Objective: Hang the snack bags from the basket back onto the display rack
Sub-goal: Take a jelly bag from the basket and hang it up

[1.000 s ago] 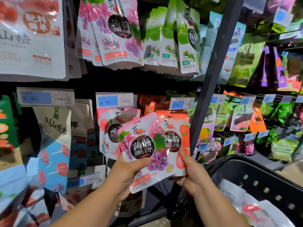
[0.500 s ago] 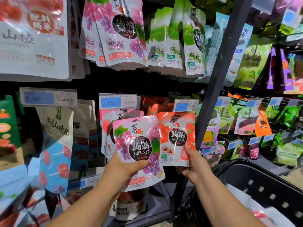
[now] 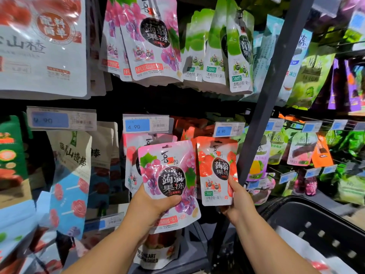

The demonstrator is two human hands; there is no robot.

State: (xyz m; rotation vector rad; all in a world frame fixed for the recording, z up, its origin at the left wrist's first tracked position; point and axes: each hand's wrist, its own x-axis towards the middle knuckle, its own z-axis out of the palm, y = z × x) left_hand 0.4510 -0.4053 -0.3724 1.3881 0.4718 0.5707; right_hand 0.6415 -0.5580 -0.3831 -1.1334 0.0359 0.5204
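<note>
1. The left hand (image 3: 147, 209) grips a pink grape snack bag (image 3: 167, 180) at centre frame, thumb across its front.
2. The right hand (image 3: 240, 202) pinches a red strawberry snack bag (image 3: 216, 169) just right of it, by the lower right edge.
3. The black basket (image 3: 320, 226) sits at lower right.
4. Both bags are held upright before the display rack (image 3: 276, 80), below the blue price tags (image 3: 138, 125).

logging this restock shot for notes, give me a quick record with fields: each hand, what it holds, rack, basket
left hand: grips grape bag low down, thumb across its front
right hand: grips strawberry bag at its lower right edge
bags: upright, side by side, just below the 4.90 tags
upper row: hanging grape bags match the one in the left hand
on hooks: cannot tell for either held bag
basket: black, lower right, more packets inside
</note>
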